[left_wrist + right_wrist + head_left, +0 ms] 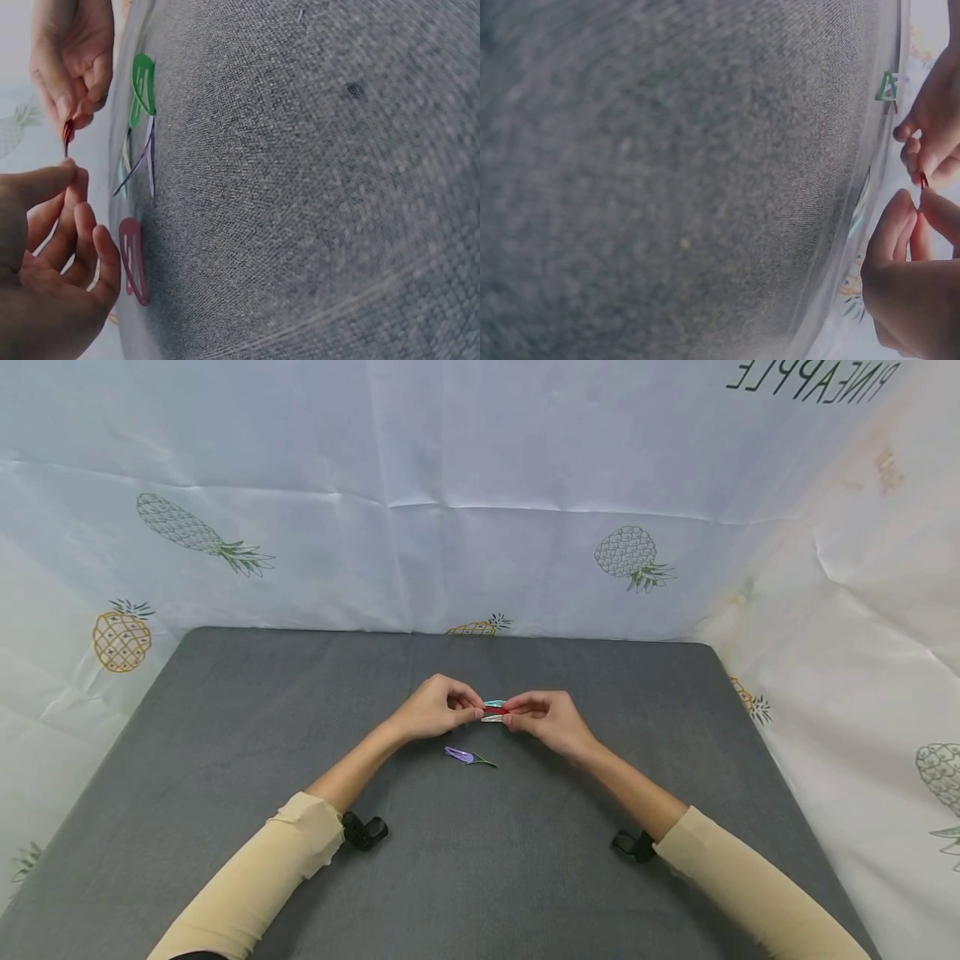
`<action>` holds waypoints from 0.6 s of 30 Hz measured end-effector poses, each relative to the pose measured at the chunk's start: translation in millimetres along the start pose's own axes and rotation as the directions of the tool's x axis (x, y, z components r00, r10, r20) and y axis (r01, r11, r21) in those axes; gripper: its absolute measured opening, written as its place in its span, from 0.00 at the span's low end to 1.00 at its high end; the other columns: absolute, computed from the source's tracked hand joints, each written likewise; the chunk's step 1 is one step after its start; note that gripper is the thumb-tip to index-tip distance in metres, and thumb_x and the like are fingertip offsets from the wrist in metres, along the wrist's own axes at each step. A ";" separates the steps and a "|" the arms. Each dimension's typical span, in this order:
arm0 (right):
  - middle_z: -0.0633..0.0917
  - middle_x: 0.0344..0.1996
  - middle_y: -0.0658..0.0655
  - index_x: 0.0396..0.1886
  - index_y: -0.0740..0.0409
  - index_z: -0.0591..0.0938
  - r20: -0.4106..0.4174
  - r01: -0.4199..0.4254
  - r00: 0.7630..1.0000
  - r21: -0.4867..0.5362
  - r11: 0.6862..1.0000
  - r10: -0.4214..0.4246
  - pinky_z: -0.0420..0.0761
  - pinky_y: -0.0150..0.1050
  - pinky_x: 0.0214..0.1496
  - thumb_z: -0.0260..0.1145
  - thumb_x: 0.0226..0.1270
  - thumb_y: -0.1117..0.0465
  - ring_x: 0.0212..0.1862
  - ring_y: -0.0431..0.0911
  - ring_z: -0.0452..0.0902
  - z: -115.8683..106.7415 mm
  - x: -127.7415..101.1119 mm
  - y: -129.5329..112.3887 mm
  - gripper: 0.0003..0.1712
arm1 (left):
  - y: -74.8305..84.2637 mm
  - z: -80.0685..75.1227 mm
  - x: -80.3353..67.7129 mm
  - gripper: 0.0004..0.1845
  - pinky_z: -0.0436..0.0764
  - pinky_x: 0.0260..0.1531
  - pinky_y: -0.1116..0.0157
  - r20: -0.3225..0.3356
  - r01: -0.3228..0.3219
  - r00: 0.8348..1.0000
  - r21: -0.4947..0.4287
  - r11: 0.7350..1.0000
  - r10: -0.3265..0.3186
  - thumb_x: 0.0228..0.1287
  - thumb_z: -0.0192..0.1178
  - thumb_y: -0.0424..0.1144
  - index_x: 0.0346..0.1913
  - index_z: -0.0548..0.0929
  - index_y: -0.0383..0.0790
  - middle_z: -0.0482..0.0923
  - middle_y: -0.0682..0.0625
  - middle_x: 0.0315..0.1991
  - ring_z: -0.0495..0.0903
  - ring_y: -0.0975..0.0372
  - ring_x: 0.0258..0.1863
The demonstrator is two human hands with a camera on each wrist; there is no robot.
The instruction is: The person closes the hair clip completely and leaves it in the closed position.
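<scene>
- Nearest the head camera: two beige sleeves [255, 877], each with a black wrist mount at the cuff, stretched over a grey cloth-covered table [187, 760].
- Mid-table, just above the cloth: left hand [433, 708] and right hand [547, 720], fingertips facing and almost meeting.
- Between them, a red hair clip [494, 711], pinched at one end by thumb and forefinger of the left hand, at the other by thumb and forefinger of the right; remaining fingers of both curled loosely.
- Same red clip seen edge-on in the left wrist view [67, 136], held clear of the cloth.
- Right beside the pinch, a teal clip [493, 703] behind and a pale clip [492, 719] in front; whether touched by fingers, cannot tell.
- Nearer the body, lying on the table apart from both hands: a purple clip [458, 754] crossed with a dark green clip [484, 762].
- Behind and to the sides: white sheeting printed with pineapples [630, 556].
</scene>
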State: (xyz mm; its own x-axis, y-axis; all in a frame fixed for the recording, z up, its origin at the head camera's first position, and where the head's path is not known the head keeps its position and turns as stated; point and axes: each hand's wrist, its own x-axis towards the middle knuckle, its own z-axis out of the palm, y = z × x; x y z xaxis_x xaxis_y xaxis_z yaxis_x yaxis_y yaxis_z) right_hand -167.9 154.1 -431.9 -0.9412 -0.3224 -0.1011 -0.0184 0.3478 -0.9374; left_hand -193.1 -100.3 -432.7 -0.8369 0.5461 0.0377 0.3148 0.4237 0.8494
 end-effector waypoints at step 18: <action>0.93 0.40 0.60 0.52 0.65 0.90 0.013 -0.048 0.999 -0.052 0.998 0.049 0.86 0.34 0.43 0.76 0.72 0.63 0.37 0.39 0.88 -2.8 -2.7 5.8 0.13 | -1.6 5.1 0.8 0.03 0.75 0.31 0.71 -0.011 -0.018 1.000 0.098 0.995 0.019 0.71 0.74 0.37 0.41 0.93 0.40 0.88 0.49 0.29 0.77 0.67 0.26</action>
State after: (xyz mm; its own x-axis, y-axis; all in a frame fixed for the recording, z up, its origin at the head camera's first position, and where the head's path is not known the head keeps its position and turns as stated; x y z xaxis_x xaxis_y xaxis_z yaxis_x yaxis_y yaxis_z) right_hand -166.4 159.5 -436.2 -0.9365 -0.3166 -0.1511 0.0094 0.4078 -0.9130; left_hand -192.0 -96.8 -436.7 -0.8355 0.5462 0.0593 0.3718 0.4827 0.7929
